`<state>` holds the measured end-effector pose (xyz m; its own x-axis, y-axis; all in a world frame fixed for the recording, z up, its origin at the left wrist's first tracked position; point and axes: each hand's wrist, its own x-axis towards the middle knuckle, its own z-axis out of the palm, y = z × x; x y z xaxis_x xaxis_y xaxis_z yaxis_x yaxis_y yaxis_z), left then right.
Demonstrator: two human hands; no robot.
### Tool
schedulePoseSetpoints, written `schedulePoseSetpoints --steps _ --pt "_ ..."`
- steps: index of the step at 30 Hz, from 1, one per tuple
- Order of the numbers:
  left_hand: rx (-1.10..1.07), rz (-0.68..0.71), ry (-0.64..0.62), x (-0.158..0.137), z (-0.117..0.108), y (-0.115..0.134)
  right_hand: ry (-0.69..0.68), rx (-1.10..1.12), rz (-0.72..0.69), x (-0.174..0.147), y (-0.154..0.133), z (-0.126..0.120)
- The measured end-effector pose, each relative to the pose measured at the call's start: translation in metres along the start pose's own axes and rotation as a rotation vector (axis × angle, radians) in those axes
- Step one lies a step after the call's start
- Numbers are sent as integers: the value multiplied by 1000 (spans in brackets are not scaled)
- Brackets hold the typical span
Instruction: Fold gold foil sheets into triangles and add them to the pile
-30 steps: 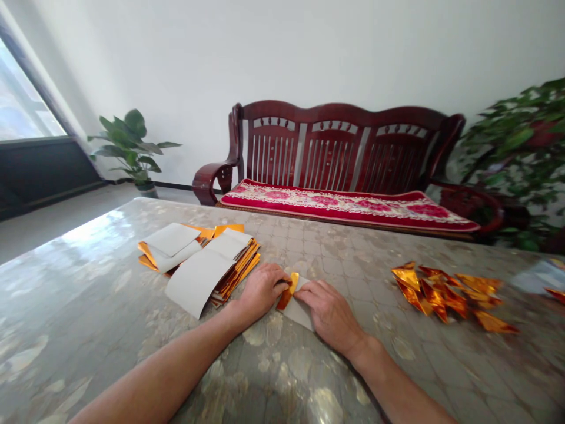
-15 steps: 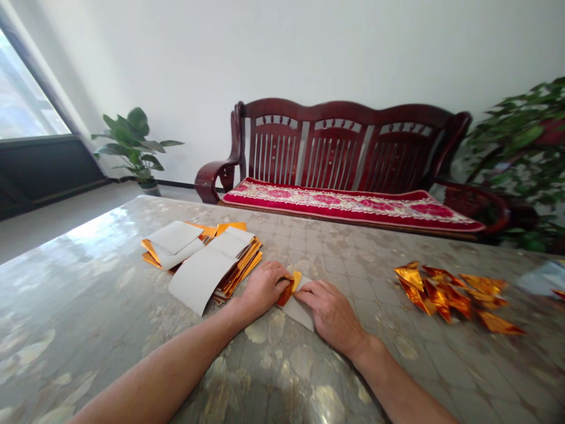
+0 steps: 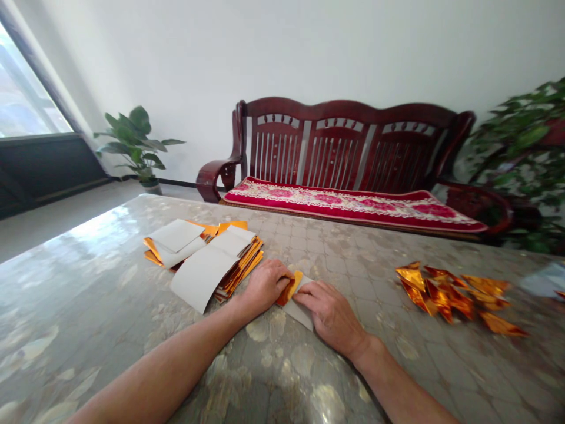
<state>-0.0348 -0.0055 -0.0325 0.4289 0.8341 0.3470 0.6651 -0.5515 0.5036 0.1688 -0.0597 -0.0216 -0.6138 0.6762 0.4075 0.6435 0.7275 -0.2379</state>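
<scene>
A sheet of foil paper [image 3: 300,313], white on one face and gold on the other, lies on the table between my hands. Part of it is folded over, so a gold strip shows. My left hand [image 3: 268,285] is closed on the folded gold edge, thumb and fingers pressed together there. On the other side, my right hand [image 3: 329,311] has curled fingers pressing the sheet near the fold. To the left rests a stack of similar foil paper [image 3: 205,274], mostly white side up with gold edges showing. At right lie several folded gold paper pieces [image 3: 448,294] in a loose pile.
The patterned table [image 3: 145,353] has a glossy cover. Behind it stands a dark red wooden bench [image 3: 333,147] with a red floral cushion [image 3: 353,203]. Potted plants [image 3: 136,141] are at left and right. A clear plastic item [image 3: 545,280] lies at the table's right side.
The view has shifted very slightly. Both hands stay on the folded sheet in nearly the same position, with the stack and the gold pieces unchanged.
</scene>
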Motion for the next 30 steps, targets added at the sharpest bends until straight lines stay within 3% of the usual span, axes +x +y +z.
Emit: schedulePoseSetpoints --steps 30 --pt "-59 -6 -8 2 -1 -3 -8 -31 27 1 -5 0"
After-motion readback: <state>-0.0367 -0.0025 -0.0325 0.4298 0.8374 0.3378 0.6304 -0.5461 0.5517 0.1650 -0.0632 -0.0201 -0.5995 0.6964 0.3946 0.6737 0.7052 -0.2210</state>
